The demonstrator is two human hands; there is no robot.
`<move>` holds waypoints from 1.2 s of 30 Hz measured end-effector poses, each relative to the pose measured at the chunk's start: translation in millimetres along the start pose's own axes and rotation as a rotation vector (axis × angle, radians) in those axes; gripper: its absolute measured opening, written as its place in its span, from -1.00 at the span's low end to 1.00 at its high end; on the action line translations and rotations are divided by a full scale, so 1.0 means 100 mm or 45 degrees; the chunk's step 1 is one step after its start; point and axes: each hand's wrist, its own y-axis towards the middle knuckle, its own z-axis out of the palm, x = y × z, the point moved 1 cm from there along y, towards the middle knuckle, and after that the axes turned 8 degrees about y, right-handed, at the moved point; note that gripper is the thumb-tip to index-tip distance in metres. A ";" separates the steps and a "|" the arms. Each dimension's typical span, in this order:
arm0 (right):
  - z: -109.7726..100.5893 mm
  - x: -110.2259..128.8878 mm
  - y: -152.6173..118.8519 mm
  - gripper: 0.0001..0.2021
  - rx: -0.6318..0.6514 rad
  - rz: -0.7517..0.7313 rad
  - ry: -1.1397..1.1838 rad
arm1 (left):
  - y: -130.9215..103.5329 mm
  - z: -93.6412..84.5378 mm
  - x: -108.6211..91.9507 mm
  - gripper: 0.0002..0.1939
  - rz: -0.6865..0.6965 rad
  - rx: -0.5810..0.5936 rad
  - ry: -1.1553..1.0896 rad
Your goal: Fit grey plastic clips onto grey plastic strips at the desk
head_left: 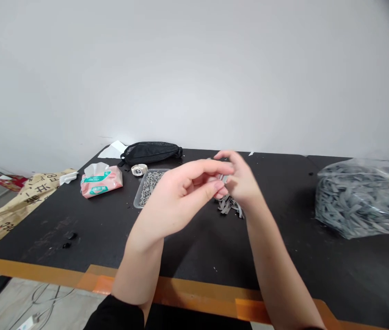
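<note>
On black table [294,261], tub [137,195] of grey pieces [150,187], bag [369,166] of grey strips [354,197]

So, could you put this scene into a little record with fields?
Left hand: raised, fingers curled
Right hand: raised, partly behind the left
Between them: greyish piece, too blurred to identify
Table: black, with loose grey strips
Left side: clear tub of small grey pieces, tissue pack, black pouch
Right side: clear bag of similar strips

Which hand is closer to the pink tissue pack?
Left. The left hand is right of the tissue pack; the right hand is farther away on that same side.
</note>
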 end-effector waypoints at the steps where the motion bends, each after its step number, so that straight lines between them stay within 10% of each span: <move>1: -0.01 0.16 -0.05 -0.85 0.001 -0.007 0.052 | -0.02 0.01 -0.01 -0.82 0.026 0.003 -0.011; 8: -0.04 0.92 -0.42 -0.85 0.046 -0.036 0.265 | -0.12 -0.01 -0.14 -0.83 0.289 -0.056 0.330; 18: -0.08 0.83 -0.38 -0.91 0.152 0.119 0.601 | -0.18 0.06 -0.20 -0.75 0.385 -0.091 0.675; 26: 0.16 0.90 -0.52 -0.73 -0.444 -0.486 -0.186 | -0.16 0.15 -0.13 -0.98 0.117 -0.263 0.350; 36: 0.08 0.95 -0.51 -0.69 -0.135 -0.351 -0.037 | -0.09 0.06 -0.09 -0.94 0.297 -0.269 0.384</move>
